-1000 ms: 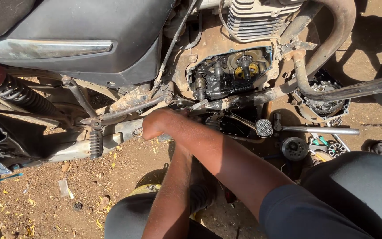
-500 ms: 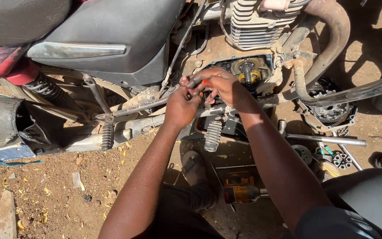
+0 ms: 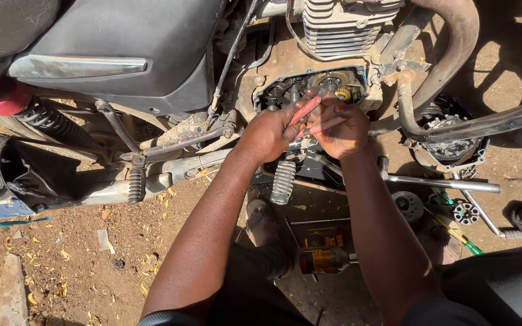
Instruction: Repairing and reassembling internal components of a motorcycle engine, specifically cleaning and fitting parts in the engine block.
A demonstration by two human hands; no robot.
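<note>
Both our hands meet at the motorcycle's open crankcase (image 3: 315, 90). Our left hand (image 3: 268, 131) and right hand (image 3: 341, 127) are each clenched around the red-handled pliers (image 3: 305, 111), whose slim red handles slant up toward the exposed gears (image 3: 332, 84).

Two hands, left (image 3: 268, 130) and right (image 3: 339, 127), share one red-handled tool (image 3: 304, 111); two footpegs (image 3: 283, 181) sit below the fingers.

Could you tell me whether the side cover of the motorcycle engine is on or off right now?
Off. The engine case is open, with gears exposed behind both hands: left hand, right hand.
</note>
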